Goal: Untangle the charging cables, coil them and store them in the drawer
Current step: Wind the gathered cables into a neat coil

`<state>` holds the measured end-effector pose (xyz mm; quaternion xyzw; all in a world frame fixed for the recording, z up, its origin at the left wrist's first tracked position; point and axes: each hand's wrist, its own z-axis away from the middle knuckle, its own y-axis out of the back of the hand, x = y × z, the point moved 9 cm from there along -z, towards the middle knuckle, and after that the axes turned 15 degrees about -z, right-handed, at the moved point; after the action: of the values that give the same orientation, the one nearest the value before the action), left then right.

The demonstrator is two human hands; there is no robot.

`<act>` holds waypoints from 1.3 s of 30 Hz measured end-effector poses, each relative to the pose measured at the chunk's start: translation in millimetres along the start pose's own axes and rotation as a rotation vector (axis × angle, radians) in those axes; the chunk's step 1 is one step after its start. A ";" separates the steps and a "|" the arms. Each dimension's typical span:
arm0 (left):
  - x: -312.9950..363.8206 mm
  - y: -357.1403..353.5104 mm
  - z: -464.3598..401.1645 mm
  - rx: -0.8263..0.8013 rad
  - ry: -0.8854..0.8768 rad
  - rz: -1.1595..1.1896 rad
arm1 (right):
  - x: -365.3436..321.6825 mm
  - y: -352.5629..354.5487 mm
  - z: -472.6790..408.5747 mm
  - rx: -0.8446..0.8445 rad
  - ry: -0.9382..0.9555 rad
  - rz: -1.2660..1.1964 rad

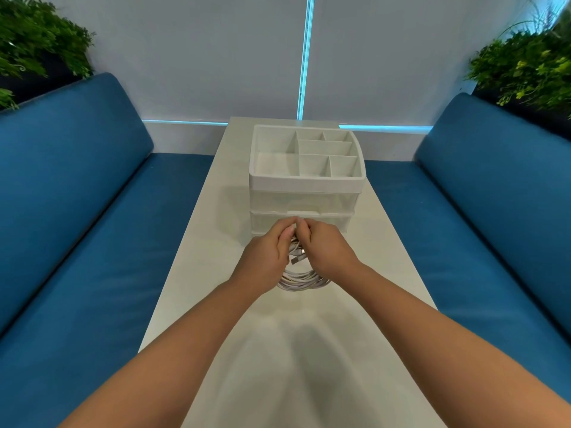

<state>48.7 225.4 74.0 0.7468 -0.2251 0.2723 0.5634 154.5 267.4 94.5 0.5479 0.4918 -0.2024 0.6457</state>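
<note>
Blue benches (92, 211) flanking white table (278, 350), pale wall (200, 57), plants (525, 69).

The white organiser (306, 180) is standing across the far middle of the desk (386, 273), taking up most of its width there and leaving only narrow bare strips on either side of it. The 2 hands (296, 245) and the cable bundle (301, 278) are sitting right in front of its closed drawer fronts (301, 216), crowding that approach, while the near half of the desk is lying bare between the forearms. The blue benches (92, 227) are flanking both long edges of the desk, with open air above their seats.
</note>
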 end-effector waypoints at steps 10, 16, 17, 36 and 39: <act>11.5 -6.4 7.3 -0.219 -0.104 0.032 | -7.0 0.8 -4.1 -0.139 0.020 -0.013; 6.5 -7.5 3.6 -0.241 -0.114 -0.041 | -6.5 -0.2 -9.0 -0.155 0.019 -0.055; 5.7 -7.2 2.5 -0.227 -0.102 -0.031 | -7.5 0.3 -8.9 -0.145 0.028 -0.056; 2.7 0.3 8.3 -0.136 -0.033 0.075 | 5.0 3.5 -0.4 0.017 0.009 -0.177; 8.5 -3.3 10.0 -0.180 -0.059 0.062 | 9.7 2.5 1.3 0.010 -0.099 -0.034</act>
<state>58.8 216.4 75.0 0.6936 -0.2881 0.2464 0.6125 161.2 269.6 87.4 0.5320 0.4673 -0.2427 0.6631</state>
